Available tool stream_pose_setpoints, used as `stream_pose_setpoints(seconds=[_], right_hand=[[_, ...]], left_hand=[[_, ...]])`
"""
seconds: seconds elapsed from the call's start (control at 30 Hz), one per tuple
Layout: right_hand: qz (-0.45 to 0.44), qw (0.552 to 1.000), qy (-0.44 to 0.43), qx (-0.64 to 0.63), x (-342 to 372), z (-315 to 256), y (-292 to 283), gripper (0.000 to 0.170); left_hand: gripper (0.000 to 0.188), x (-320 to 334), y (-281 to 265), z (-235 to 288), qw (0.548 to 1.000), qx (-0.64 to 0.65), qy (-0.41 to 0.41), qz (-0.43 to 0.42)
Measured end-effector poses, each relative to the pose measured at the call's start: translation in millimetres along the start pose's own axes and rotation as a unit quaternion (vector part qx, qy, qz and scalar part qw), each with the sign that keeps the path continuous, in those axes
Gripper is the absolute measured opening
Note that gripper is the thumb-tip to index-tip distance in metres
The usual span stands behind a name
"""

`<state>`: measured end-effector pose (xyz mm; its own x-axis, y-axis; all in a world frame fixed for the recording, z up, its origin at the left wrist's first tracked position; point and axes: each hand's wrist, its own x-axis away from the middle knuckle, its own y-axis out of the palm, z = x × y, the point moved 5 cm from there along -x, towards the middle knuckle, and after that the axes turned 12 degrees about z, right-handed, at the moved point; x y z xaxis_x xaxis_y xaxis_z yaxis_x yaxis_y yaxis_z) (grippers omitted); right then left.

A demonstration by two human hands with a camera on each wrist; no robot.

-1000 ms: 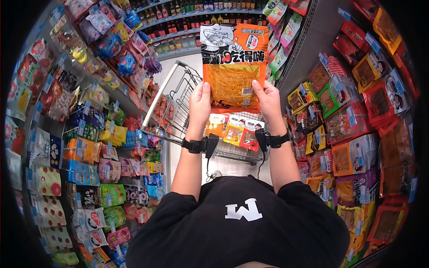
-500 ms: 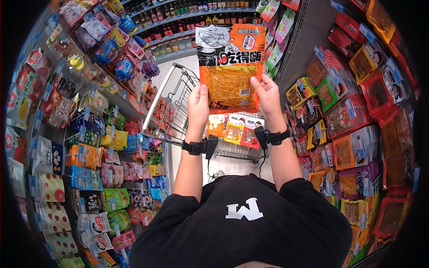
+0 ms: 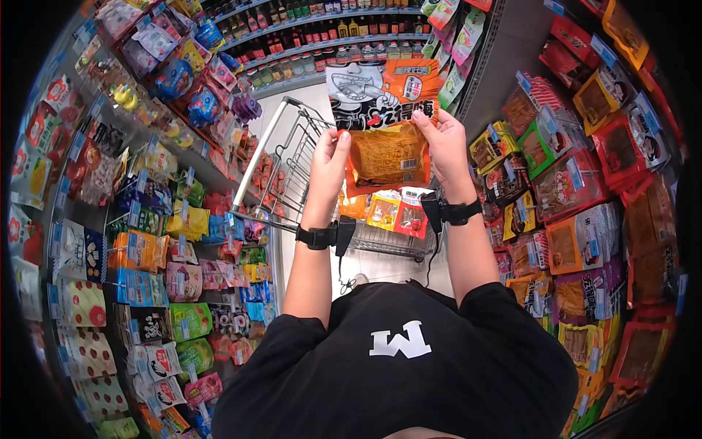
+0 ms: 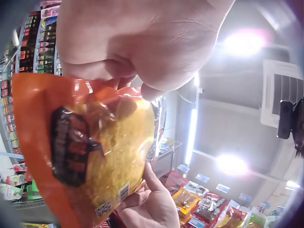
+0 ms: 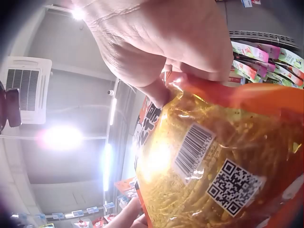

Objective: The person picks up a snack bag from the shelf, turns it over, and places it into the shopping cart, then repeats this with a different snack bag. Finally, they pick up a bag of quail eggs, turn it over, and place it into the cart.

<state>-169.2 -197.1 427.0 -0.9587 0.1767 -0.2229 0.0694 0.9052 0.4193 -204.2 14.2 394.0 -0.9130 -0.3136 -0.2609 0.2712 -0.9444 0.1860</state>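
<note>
Both hands hold an orange snack bag (image 3: 387,155) in front of the chest, over a shopping cart. Black cartoon print and large characters cover its top; a clear window below shows yellow shredded strips. The left hand (image 3: 328,167) pinches the left edge, thumb on the front. On the opposite edge, the right hand (image 3: 447,150) does the same a little higher, thumb near the printed characters. Close up in the right wrist view, the bag (image 5: 190,156) bulges and wrinkles, with a barcode and QR code on its window. The fingers behind the bag are mostly hidden.
Beneath the bag stands the metal cart (image 3: 296,157), with snack packets (image 3: 398,214) in its near end. Hanging snack bags fill the left rack (image 3: 186,322) and the right rack (image 3: 578,197). Shelves of bottles (image 3: 314,36) stand beyond.
The bag has tilted and bent, so its top sits lower in the head view and its window looks shorter. The right hand has risen slightly along the edge. Both hands still hold it.
</note>
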Motion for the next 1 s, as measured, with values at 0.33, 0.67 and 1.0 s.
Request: stream_pose_setpoints(seconds=[0.33, 0.67, 1.0], right_hand=[[-0.019, 0.999, 0.025, 0.002, 13.0, 10.1, 7.0, 0.019], [-0.02, 0.999, 0.033, -0.028, 19.6, 1.2, 13.8, 0.022], [0.015, 0.995, 0.016, -0.102, 16.1, 3.6, 8.5, 0.022]], left_hand=[[0.019, -0.7, 1.7, 16.4, 0.995, 0.089, 0.009, 0.055], [0.02, -2.7, 0.4, 14.8, 0.994, 0.084, 0.001, 0.066], [0.041, 8.1, 13.1, 13.0, 0.998, 0.051, -0.012, -0.028]])
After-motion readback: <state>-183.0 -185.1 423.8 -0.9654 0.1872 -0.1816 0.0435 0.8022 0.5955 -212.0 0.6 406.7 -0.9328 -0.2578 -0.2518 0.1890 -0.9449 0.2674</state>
